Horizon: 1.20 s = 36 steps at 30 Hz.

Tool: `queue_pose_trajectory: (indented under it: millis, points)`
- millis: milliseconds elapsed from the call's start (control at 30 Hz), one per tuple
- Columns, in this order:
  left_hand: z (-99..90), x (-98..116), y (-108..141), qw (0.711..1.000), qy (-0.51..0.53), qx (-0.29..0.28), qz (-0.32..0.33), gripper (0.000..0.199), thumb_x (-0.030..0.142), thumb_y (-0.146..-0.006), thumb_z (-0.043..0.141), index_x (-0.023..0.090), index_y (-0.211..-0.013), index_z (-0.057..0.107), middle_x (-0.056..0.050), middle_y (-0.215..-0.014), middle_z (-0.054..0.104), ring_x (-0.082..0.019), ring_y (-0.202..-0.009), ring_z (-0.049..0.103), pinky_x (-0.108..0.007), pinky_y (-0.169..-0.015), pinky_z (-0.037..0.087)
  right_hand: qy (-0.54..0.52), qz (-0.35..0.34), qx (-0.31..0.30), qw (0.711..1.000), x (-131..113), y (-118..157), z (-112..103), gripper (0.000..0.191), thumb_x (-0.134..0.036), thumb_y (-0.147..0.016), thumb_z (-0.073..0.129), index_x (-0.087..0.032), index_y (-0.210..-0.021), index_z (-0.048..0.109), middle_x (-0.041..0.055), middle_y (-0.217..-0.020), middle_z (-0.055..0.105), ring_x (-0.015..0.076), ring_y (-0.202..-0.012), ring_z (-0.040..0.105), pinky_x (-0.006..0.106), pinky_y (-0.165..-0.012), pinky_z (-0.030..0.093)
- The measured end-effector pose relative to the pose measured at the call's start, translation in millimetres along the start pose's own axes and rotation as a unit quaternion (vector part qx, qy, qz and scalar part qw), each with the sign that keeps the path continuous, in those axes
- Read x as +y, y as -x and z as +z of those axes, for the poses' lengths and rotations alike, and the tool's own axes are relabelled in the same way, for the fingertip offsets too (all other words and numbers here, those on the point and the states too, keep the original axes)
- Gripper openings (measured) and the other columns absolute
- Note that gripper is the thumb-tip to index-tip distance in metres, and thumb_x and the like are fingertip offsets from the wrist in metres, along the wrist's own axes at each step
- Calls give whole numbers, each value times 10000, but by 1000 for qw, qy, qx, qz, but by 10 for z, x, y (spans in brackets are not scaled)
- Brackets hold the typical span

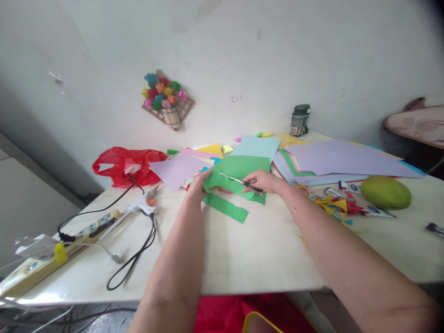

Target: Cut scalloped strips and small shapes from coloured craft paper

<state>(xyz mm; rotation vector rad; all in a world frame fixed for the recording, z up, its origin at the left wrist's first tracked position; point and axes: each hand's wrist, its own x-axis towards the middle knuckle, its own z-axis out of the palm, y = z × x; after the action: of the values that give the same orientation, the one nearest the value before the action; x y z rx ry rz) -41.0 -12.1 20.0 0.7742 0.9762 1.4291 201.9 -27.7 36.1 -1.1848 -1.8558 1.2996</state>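
My left hand (200, 181) pinches the left edge of a green paper sheet (244, 165), whose lower edge is cut in curves. In my right hand (261, 179) are scissors (231, 178) with a black handle, their blades pointing left across the green sheet. I cannot tell from this frame how far the blades are parted. A loose green paper strip (225, 208) lies on the table just below the sheet. Other coloured paper, among it a light blue sheet (255, 146), lies behind my hands.
At left are a red plastic bag (126, 164), a glue gun (147, 203) with its cord and a power strip (90, 229). Purple sheets (347, 157), paper scraps (335, 206), glue tubes and a green fruit (385, 192) lie at right. A dark bottle (300, 120) stands near the wall.
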Motion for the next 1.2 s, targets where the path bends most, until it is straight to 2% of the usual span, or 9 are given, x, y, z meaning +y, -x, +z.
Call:
queue_pose_trajectory:
  millis: [167, 367, 500, 700, 967, 1200]
  points:
    - [-23, -63, -66, 997, -35, -63, 29, 339, 315, -512, 865, 152, -647, 599, 8, -554, 612, -112, -489, 565, -227, -509, 486, 4, 6, -19, 1000, 25, -10, -5, 286, -289, -649, 799, -145, -895, 775, -43, -472, 598, 43, -350, 405, 173, -345, 325]
    - [43, -72, -24, 993, -42, -102, 38, 371, 342, -527, 871, 150, -683, 594, -12, -602, 636, -123, -531, 599, -235, -541, 482, -51, 3, -13, 999, 46, -13, 42, 324, -360, -654, 804, -96, -829, 734, -41, -439, 532, 43, -341, 399, 175, -333, 312]
    - [68, -78, -11, 993, -34, -102, 39, 352, 294, -536, 867, 162, -688, 579, 2, -617, 639, -121, -550, 607, -239, -570, 487, -78, 10, -16, 997, -17, 38, 79, 339, -393, -658, 796, -99, -799, 699, -45, -427, 515, 43, -339, 382, 172, -330, 312]
    - [146, -67, 45, 996, -20, -72, 44, 342, 256, -548, 858, 177, -658, 544, 13, -590, 633, -120, -527, 597, -240, -548, 488, -93, -5, -30, 995, -60, 64, 104, 357, -441, -636, 793, -125, -700, 639, -39, -467, 518, 51, -379, 407, 177, -352, 343]
    - [145, -43, 56, 998, -24, -56, 13, 248, 271, -679, 785, 182, -688, 553, 15, -576, 603, -128, -514, 580, -254, -529, 495, -12, -28, -22, 999, 59, -67, 60, 462, -466, -576, 817, -119, -869, 734, -60, -467, 503, 44, -371, 365, 189, -347, 278]
    - [68, -26, 17, 993, -60, -100, 12, 221, 307, -738, 734, 177, -695, 562, 12, -564, 577, -122, -501, 565, -242, -505, 485, 38, -25, -32, 998, 35, -61, 22, 535, -473, -550, 817, -130, -955, 750, -55, -508, 535, 59, -425, 390, 201, -386, 284]
